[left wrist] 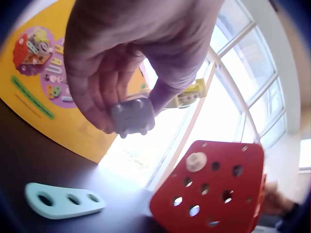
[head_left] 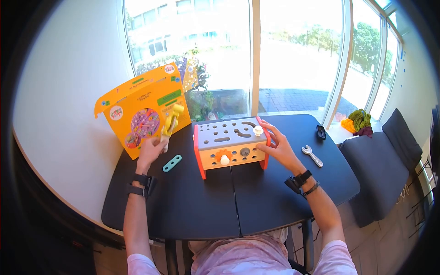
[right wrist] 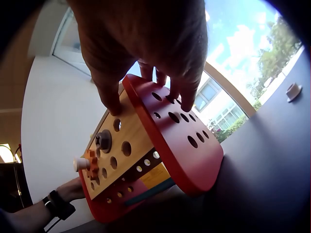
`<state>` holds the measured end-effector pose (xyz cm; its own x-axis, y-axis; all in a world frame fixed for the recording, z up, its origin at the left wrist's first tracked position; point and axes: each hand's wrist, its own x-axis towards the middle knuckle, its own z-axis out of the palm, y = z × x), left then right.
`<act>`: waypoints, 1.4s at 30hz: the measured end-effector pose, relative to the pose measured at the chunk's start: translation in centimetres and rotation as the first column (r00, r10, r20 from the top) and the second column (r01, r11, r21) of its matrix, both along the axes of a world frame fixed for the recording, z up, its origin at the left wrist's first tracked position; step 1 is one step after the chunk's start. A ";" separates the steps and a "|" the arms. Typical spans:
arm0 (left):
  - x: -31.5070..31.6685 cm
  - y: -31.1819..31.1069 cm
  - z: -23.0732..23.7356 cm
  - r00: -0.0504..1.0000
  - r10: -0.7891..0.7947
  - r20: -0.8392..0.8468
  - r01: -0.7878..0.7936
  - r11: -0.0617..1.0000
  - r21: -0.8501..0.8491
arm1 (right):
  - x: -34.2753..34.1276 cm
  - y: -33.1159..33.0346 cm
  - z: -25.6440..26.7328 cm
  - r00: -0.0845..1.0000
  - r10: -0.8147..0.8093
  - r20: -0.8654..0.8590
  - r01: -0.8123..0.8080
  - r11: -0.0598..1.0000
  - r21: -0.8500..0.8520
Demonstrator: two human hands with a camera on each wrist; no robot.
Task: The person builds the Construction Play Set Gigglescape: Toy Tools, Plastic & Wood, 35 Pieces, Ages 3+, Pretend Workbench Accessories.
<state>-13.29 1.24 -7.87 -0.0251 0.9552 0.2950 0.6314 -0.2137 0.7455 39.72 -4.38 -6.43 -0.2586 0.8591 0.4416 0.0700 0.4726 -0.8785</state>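
My left hand [head_left: 152, 153] [left wrist: 141, 53] grips a yellow-and-white toy tool [head_left: 171, 123] in front of an orange box; its squared grey end [left wrist: 133, 117] pokes out below my fingers in the left wrist view. The toy workbench [head_left: 219, 133] [left wrist: 218, 187] [right wrist: 182, 145] stands mid-table, with red sides, a grey top and a wooden front. My right hand [head_left: 283, 151] [right wrist: 146, 39] holds its right end, thumb on the front and fingers over the red side. A white knob [head_left: 258, 131] sits on top; an orange gear [head_left: 223, 155] and a grey screw [head_left: 244, 151] are on the front.
The orange box [head_left: 133, 103] [left wrist: 77, 133] stands at the back left. A teal strip [head_left: 172, 163] [left wrist: 63, 200] lies beside my left hand. To the right are a white wrench [head_left: 312, 156] and a black object [head_left: 321, 133]; a small pale piece [right wrist: 293, 92] shows in the right wrist view.
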 end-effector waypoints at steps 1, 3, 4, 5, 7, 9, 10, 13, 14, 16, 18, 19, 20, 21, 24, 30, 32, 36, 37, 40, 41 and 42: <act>0.2 0.6 0.2 0.987 -0.107 0.123 0.104 0.994 0.034 | 0.0 -0.1 0.0 1.000 -0.007 0.000 0.007 1.000 0.001; 4.5 -1.3 3.9 0.882 -0.315 0.352 0.282 0.949 0.142 | -0.2 -0.1 0.1 1.000 -0.014 0.006 0.014 1.000 0.004; 6.4 -1.9 5.3 0.876 -0.321 0.359 0.271 0.945 0.184 | -0.2 -0.1 0.1 1.000 -0.015 0.005 0.015 1.000 0.004; 8.2 -2.4 6.5 0.871 -0.327 0.367 0.258 0.939 0.226 | -0.3 0.0 0.0 1.000 -0.015 0.005 0.015 1.000 0.004; 10.7 -2.3 7.9 0.877 -0.336 0.344 0.255 0.931 0.259 | -0.3 0.0 0.0 1.000 -0.009 0.008 0.009 1.000 -0.009; 12.4 -1.9 8.6 0.894 -0.348 0.280 0.284 0.927 0.246 | -0.3 -0.1 0.2 1.000 -0.001 0.011 0.002 1.000 -0.030; 13.1 -1.7 8.3 0.881 -0.374 0.288 0.310 0.919 0.244 | -0.2 0.0 0.1 1.000 -0.001 0.024 0.002 1.000 -0.028; 14.2 1.4 6.2 0.847 -0.440 0.298 0.375 0.892 0.252 | 0.2 0.3 0.0 0.998 -0.017 0.058 0.018 1.000 -0.012; 14.6 1.5 5.8 0.841 -0.449 0.301 0.382 0.887 0.258 | 0.1 0.2 0.1 0.997 -0.027 0.071 0.028 1.000 -0.008; 15.0 2.0 4.9 0.826 -0.458 0.329 0.392 0.886 0.249 | 0.1 0.1 0.0 0.997 -0.034 0.065 0.034 0.999 -0.009; 15.1 1.3 5.5 0.845 -0.446 0.294 0.394 0.892 0.220 | 0.4 0.5 -0.4 0.998 -0.024 0.055 0.023 1.000 0.016; 15.0 1.3 5.5 0.855 -0.438 0.278 0.393 0.897 0.203 | 0.4 0.8 -0.7 0.999 -0.017 0.052 0.016 1.000 0.026; 14.8 1.7 5.1 0.861 -0.434 0.265 0.397 0.899 0.185 | 0.2 0.3 -0.1 0.999 0.006 0.041 -0.006 1.000 -0.002; 14.6 2.1 4.8 0.866 -0.433 0.251 0.401 0.900 0.168 | 0.0 0.3 -0.1 0.999 0.003 0.035 -0.003 1.000 0.000; 14.0 3.0 3.8 0.869 -0.446 0.212 0.414 0.892 0.180 | 0.0 0.6 -0.5 1.000 -0.006 0.012 0.006 1.000 0.006; 14.1 2.6 4.2 0.918 -0.386 0.094 0.364 0.911 0.192 | 0.0 0.3 -0.2 0.999 -0.008 0.035 0.008 1.000 0.000; 14.4 2.0 4.5 0.927 -0.362 0.097 0.344 0.925 0.163 | -0.3 0.0 0.1 0.999 -0.016 0.045 0.016 1.000 0.001; 14.3 1.7 5.1 0.929 -0.368 0.034 0.356 0.915 0.192 | -0.1 0.3 -0.2 0.999 0.022 0.031 -0.023 0.999 0.033; 14.3 1.6 5.4 0.932 -0.364 0.006 0.356 0.914 0.195 | -0.1 0.3 -0.2 0.999 0.016 0.037 -0.017 0.999 0.037; 14.1 0.6 6.4 0.932 -0.357 -0.067 0.363 0.922 0.138 | 0.2 0.4 -0.6 0.997 -0.011 0.071 0.007 0.999 0.053; 13.9 0.4 6.6 0.932 -0.351 -0.090 0.360 0.926 0.115 | 0.2 0.3 -0.5 0.996 -0.027 0.090 0.023 0.999 0.046; 13.6 0.3 6.3 0.923 -0.355 -0.151 0.377 0.913 0.155 | 0.2 0.1 -0.4 0.993 -0.043 0.109 0.039 0.998 0.039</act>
